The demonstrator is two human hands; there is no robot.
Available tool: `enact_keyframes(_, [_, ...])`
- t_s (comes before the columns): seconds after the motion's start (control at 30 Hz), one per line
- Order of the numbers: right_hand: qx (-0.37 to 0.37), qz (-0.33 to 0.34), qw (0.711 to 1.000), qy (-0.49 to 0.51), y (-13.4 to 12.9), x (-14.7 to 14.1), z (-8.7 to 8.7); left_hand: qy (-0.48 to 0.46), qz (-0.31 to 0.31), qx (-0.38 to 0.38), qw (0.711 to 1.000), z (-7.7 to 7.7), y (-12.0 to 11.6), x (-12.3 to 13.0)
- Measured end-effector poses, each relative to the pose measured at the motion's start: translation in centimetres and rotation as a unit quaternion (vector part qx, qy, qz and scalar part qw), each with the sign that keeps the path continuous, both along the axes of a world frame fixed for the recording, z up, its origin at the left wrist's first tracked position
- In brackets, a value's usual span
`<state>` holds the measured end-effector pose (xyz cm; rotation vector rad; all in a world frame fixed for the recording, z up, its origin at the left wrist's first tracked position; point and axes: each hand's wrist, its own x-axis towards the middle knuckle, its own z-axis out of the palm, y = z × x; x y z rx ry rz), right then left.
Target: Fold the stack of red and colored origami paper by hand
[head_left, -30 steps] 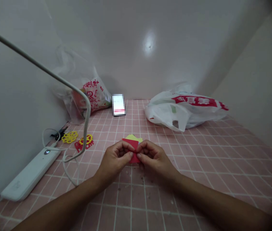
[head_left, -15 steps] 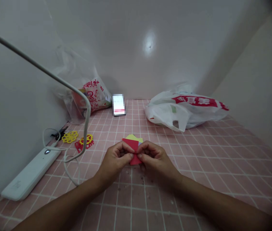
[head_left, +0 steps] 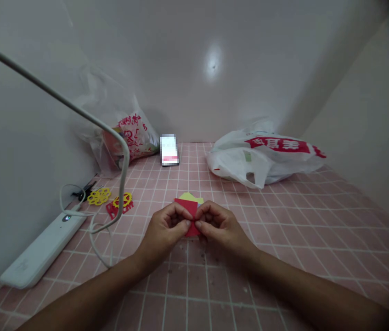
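Observation:
A small piece of red paper [head_left: 188, 208] is pinched between both hands above the middle of the table. My left hand [head_left: 166, 228] closes its thumb and fingers on the paper's left side. My right hand [head_left: 219, 225] pinches the right side, so the fingertips of the two hands nearly meet at a crease. The paper's lower part shows beneath the thumbs; some of it is hidden by the fingers. Just behind it lies yellow paper [head_left: 189, 196], with a sliver of bluish paper beside it.
On the left are a white power strip [head_left: 42, 248], a pale cable [head_left: 124, 184], yellow cut-out shapes [head_left: 99, 196] and a red cut-out piece [head_left: 111, 210]. Farther back stand a clear printed plastic bag [head_left: 135, 138], a lit phone [head_left: 169, 149] and a white plastic bag [head_left: 235, 156] on the pink tiled-pattern table [head_left: 284, 220].
Both hands keep their pinch on the red paper. The right thumb and fingertips have shifted very slightly left; the rest looks the same apart from a small camera shift.

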<state>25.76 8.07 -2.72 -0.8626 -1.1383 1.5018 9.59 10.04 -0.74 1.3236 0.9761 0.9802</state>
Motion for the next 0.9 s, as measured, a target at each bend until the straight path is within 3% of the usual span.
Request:
enact_keyframes(0.2, [-0.014,-0.021,1.000,0.009,-0.25,-0.22,-0.08,0.000,-0.010,-0.012,1.000,-0.02,-0.24,0.03])
enact_keyframes(0.43, [-0.011,-0.001,1.000,0.003,-0.02,0.16,0.22,-0.029,-0.014,-0.027,0.999,-0.32,-0.08,-0.11])
enact_keyframes(0.7, [-0.009,0.005,1.000,-0.018,0.06,0.32,0.16,-0.004,-0.021,-0.002,1.000,-0.51,0.06,-0.21])
enact_keyframes(0.9, [0.003,0.011,0.999,0.032,0.24,0.45,-0.15,0.006,-0.012,0.020,1.000,-0.29,-0.12,-0.10])
